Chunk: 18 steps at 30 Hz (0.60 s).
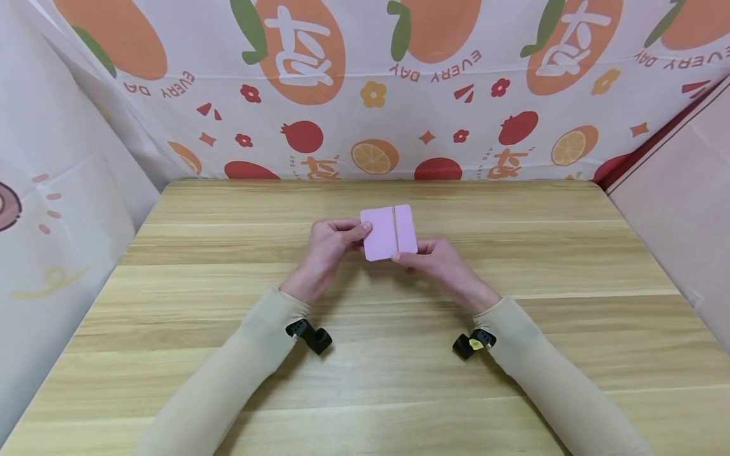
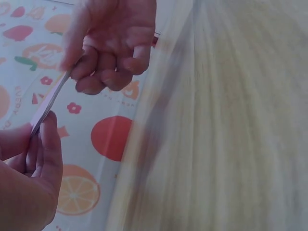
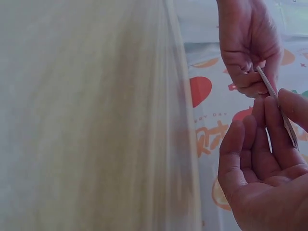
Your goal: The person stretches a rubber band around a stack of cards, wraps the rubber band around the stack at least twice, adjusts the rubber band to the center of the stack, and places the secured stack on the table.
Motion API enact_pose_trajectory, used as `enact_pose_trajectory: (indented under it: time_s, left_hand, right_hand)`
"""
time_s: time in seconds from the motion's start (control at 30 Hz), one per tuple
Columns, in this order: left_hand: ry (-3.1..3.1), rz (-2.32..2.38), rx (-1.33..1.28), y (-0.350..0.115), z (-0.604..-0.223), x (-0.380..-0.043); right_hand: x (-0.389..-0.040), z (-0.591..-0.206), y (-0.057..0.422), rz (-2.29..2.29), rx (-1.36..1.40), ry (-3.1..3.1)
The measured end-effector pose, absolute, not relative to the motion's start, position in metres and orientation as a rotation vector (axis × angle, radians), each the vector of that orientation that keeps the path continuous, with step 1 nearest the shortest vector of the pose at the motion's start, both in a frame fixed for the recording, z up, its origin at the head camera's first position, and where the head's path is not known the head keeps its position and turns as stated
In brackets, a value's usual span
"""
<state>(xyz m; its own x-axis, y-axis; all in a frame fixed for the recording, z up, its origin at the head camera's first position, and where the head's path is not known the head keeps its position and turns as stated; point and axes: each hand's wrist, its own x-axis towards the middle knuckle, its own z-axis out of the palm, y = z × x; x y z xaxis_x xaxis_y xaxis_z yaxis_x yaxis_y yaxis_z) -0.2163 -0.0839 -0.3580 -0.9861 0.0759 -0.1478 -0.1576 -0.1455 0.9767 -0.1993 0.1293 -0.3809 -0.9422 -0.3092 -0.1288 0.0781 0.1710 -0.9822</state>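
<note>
A small, thin pink notebook (image 1: 378, 237), square with rounded corners and a narrow brown line running down its right part, is held above the wooden table. My left hand (image 1: 331, 247) pinches its left edge, thumb on top and fingers beneath. At the lower right corner, my right hand (image 1: 441, 261) pinches it between thumb and fingers. Seen nearly edge-on in the left wrist view, the notebook (image 2: 49, 100) looks only a few layers thick. The right wrist view shows the fingers of my right hand (image 3: 262, 168) spread along its underside.
Bare wood grain shows on the table (image 1: 376, 380) around both forearms. Behind it hangs a white curtain (image 1: 336, 126) printed with fruit, and pale cloth walls stand left and right. A small black camera (image 1: 310, 335) sits on the left wrist, another (image 1: 474, 343) on the right.
</note>
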Motion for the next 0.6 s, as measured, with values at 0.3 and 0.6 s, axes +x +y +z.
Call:
enact_pose_trajectory:
  time_s: [0.3, 0.6]
  left_hand:
    - [1.981, 2.196, -0.027, -0.086, -0.359, -0.215]
    - [2.032, 2.073, 0.078, -0.077, -0.366, -0.213]
  right_hand:
    - [-0.201, -0.376, 0.135, -1.889, -0.2, 2.058]
    - [-0.208, -0.368, 0.144, -2.13, -0.129, 2.125]
